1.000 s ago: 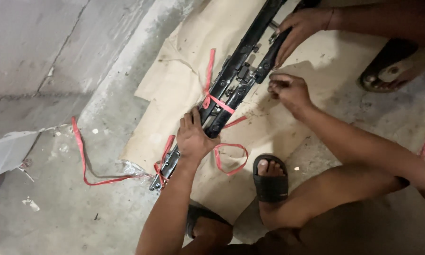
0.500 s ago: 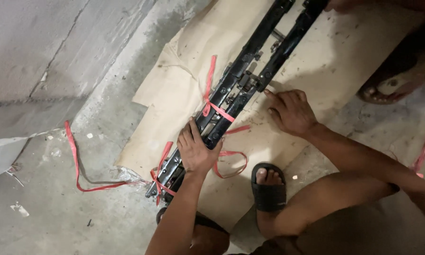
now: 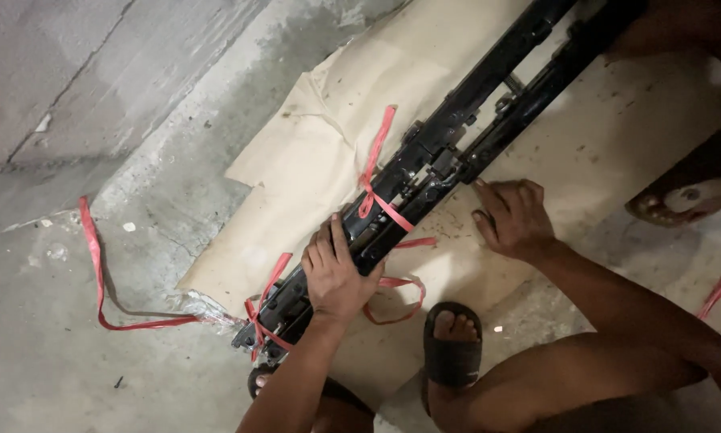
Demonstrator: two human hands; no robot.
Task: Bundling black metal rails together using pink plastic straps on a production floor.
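Both your forearms reach forward from a crouch over a sheet of brown cardboard (image 3: 312, 168) spread on the concrete floor (image 3: 96, 120). Your left hand (image 3: 338, 273) lies palm down across a long black metal rail assembly (image 3: 456, 128), which runs diagonally from lower left to upper right over the cardboard, two parallel bars with brackets and bolts between them. Red plastic strapping (image 3: 374, 180) is tied around it near the middle and again at the lower end, and a loose length trails onto the floor. Your left fingers are curled over the rail's top and clamp it. Your right hand (image 3: 514, 218) rests just beside the rail, fingers bent and slightly apart, tips pressed to the cardboard, holding nothing. Your black sandal (image 3: 452, 353) stands on the cardboard's near edge.
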